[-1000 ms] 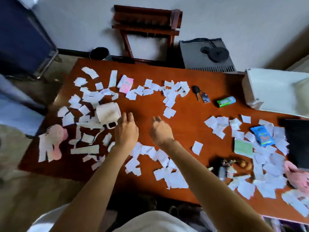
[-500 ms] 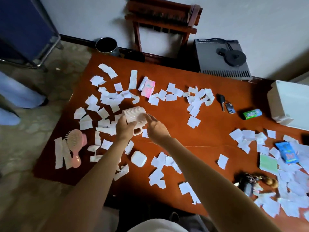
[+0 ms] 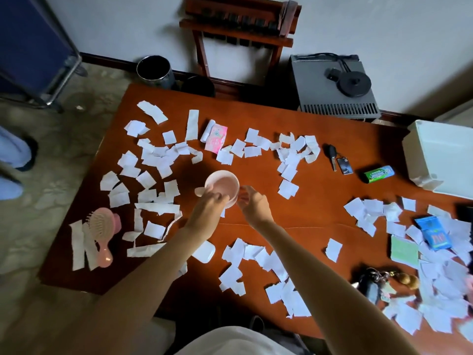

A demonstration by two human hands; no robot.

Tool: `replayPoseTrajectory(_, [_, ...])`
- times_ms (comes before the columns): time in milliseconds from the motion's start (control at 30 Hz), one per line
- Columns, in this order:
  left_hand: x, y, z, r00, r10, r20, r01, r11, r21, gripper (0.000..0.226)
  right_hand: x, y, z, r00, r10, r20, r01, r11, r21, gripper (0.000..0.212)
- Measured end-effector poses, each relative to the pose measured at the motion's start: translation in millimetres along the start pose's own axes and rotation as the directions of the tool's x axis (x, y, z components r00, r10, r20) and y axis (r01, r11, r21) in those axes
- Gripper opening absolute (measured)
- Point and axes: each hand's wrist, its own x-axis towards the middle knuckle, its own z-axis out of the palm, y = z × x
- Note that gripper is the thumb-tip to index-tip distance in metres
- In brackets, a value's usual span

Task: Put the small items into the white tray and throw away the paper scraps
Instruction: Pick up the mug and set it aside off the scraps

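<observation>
At 9 o'clock on the table [image 3: 320, 208], near the left edge, a pink hairbrush [image 3: 102, 233] lies on long paper strips, handle toward the person. Up toward 10–11, white paper scraps [image 3: 151, 160] cover the wood w/ gaps between; a pink packet [image 3: 217, 137] sits at 12 beside a rolled white bit. Off the table's far left corner, on the floor, stands a dark metal bin [image 3: 154, 72].

Center: left hand [image 3: 207, 213] grips a pink cup [image 3: 222, 186] by its near rim, cup tipped so the open mouth faces the camera, handle at its 9 o'clock. Right hand [image 3: 256, 204] is just beside the cup at its 3 o'clock, fingers curled & loose, holding nothing I can make out; touching the cup or not, can't tell. At 6 of the left hand, partly under the forearm, a white earbud case [image 3: 206, 251] lies flat.

Right of center, approx 1–2 o'clock: car key [image 3: 332, 154] w/ a dark fob, then a green gum pack [image 3: 379, 173]. White tray [image 3: 440, 156] at 2–3, on the right edge. At 3–4: blue box [image 3: 432, 232], green notepad [image 3: 404, 251], more scraps. Keychain bunch [image 3: 378, 281] at 4–5.
</observation>
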Motion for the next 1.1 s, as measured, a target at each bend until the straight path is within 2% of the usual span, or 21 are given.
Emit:
replayPoseTrajectory(133, [-4.0,-10.0,2.2,0.997,0.063,-0.039,-0.064,0.998,-0.023,0.055,3.3,6.1,-0.4,1.000,-0.018,0.001,0.018,0.999,0.027,0.039])
replayPoseTrajectory(200, [-4.5,-12.1,-0.7,0.996,0.061,-0.065,-0.058,0.998,0.036,0.066,5.6,6.9,-0.3,0.999,-0.007,0.034,0.006,0.998,0.055,0.044])
replayPoseTrajectory(233, [-4.3,-13.7,-2.1,0.997,0.025,-0.073,-0.021,0.998,0.060,0.073,6.6,7.4,-0.3,0.998,-0.008,0.054,0.005,0.998,0.061,0.046])
replayPoseTrajectory(300, [-2.1,-16.3,-2.5,0.974,-0.201,-0.105,0.198,0.980,-0.030,0.078,8.7,8.4,-0.8,0.995,-0.032,0.090,0.029,0.999,0.041,0.051])
replayPoseTrajectory(333, [0.5,-17.0,-1.8,0.926,-0.364,-0.094,0.350,0.926,-0.138,0.076,10.2,9.2,-1.5,0.993,-0.048,0.110,0.045,0.999,0.026,0.054])
replayPoseTrajectory(400, [9.0,-16.1,-0.5,0.770,-0.636,0.060,0.605,0.697,-0.385,0.069,12.9,11.4,-3.1,0.986,-0.066,0.155,0.066,0.998,0.008,0.061])
replayPoseTrajectory(433, [12.9,-15.6,0.0,0.712,-0.688,0.141,0.666,0.596,-0.449,0.066,14.0,12.5,-3.6,0.982,-0.067,0.178,0.066,0.998,0.009,0.063])
replayPoseTrajectory(467, [15.6,-14.8,0.5,0.684,-0.701,0.201,0.693,0.537,-0.481,0.061,15.0,13.7,-3.6,0.978,-0.068,0.199,0.066,0.998,0.017,0.065])
replayPoseTrajectory(600, [16.5,-11.2,4.9,0.655,-0.702,0.279,0.700,0.426,-0.573,0.030,15.0,14.4,-2.5,0.972,-0.093,0.218,0.082,0.995,0.057,0.069])
replayPoseTrajectory(700, [15.0,-11.0,3.9,0.651,-0.708,0.274,0.681,0.385,-0.623,0.019,12.4,7.6,-4.3,0.982,-0.080,0.171,0.056,0.989,0.140,0.069])
replayPoseTrajectory(967, [10.6,-3.9,-19.1,0.732,-0.660,0.168,0.522,0.385,-0.761,0.021,-3.3,-10.6,-17.1,0.985,-0.115,0.128,0.062,0.931,0.360,0.070])
replayPoseTrajectory(1100, [-3.8,-33.9,-42.5,0.697,-0.702,0.145,0.508,0.341,-0.791,0.025,-7.2,-48.3,5.4,0.983,-0.136,0.121,0.081,0.922,0.380,0.071])
